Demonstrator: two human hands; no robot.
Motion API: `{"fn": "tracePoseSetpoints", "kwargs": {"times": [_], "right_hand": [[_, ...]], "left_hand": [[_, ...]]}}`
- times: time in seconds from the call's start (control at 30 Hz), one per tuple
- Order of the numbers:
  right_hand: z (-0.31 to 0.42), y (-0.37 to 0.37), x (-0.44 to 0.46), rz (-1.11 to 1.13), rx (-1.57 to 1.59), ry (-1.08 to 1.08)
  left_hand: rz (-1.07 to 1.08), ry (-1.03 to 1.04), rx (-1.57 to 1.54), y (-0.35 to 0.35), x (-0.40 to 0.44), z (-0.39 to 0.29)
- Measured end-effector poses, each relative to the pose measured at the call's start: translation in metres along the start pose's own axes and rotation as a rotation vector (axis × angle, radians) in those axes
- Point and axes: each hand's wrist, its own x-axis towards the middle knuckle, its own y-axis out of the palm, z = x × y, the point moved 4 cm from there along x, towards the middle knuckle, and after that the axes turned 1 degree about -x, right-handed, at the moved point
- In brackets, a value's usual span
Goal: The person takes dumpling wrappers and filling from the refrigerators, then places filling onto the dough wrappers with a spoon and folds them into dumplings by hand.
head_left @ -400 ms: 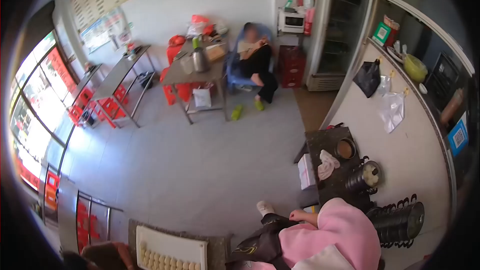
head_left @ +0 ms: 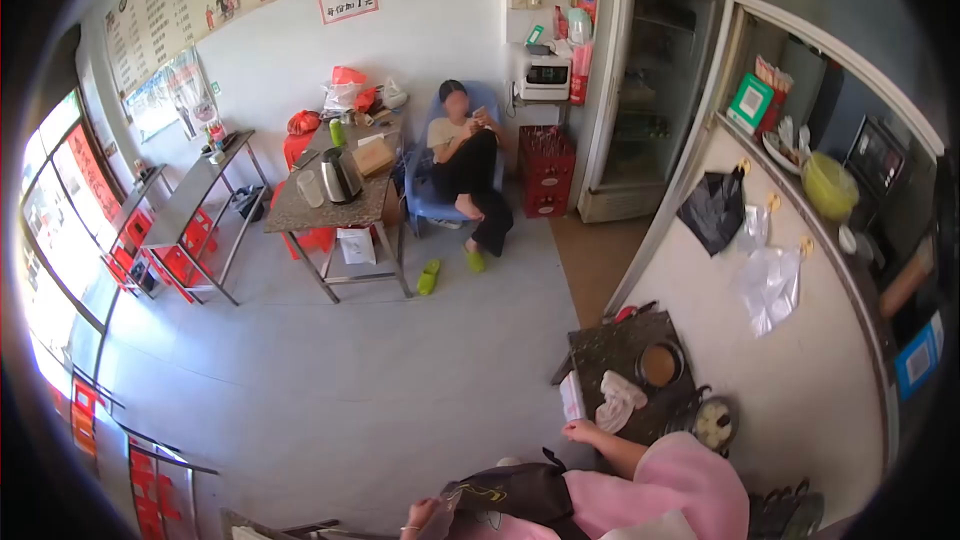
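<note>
At the bottom edge, my left hand (head_left: 421, 514) is beside the dark apron (head_left: 512, 490) over my pink top, its fingers closed at the apron's edge. My right hand (head_left: 580, 430) reaches out from a pink sleeve (head_left: 690, 460), its small, bunched fingers showing nothing held. It hangs near a white box (head_left: 571, 397) and the dark low table (head_left: 640, 340). A crumpled pale cloth (head_left: 620, 400) lies on that table beside a round pot of brown contents (head_left: 658, 365). Close by stands a pot with pale round pieces (head_left: 714, 424).
A seated person (head_left: 470, 155) in a blue chair faces a table (head_left: 290, 210) bearing a kettle (head_left: 342, 176). Green slippers (head_left: 429, 277) are on the floor. A glass-door fridge (head_left: 655, 90) and a counter wall with hanging bags (head_left: 712, 212) stand at right. Narrow tables (head_left: 190, 210) line the left.
The view has tilted up and swung right. The tray of pale dough pieces has left the view. My left hand now shows at the apron; my right hand reaches nearer the low table.
</note>
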Motion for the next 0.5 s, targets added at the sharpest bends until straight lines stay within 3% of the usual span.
{"fn": "tracePoseSetpoints", "kwargs": {"times": [0.07,0.1,0.17,0.3,0.43,0.5], "right_hand": [[0.011,-0.033,0.027,-0.079,0.161,-0.006],[0.014,-0.043,0.043,-0.109,0.237,-0.042],[0.012,-0.052,0.082,-0.055,0.346,-0.042],[0.053,-0.105,0.124,0.105,0.355,-0.015],[0.071,-0.168,0.179,0.064,0.452,-0.032],[0.058,-0.204,0.204,-0.085,0.536,0.131]], "left_hand": [[-0.086,0.008,0.017,-0.008,0.001,-0.061],[-0.179,0.012,0.056,-0.013,-0.021,-0.128],[-0.153,-0.108,-0.01,-0.013,0.033,-0.123],[-0.151,-0.225,0.261,-0.03,0.086,-0.175],[-0.119,-0.265,0.33,-0.053,0.186,-0.227],[-0.149,-0.338,0.409,-0.059,0.226,-0.28]]}}
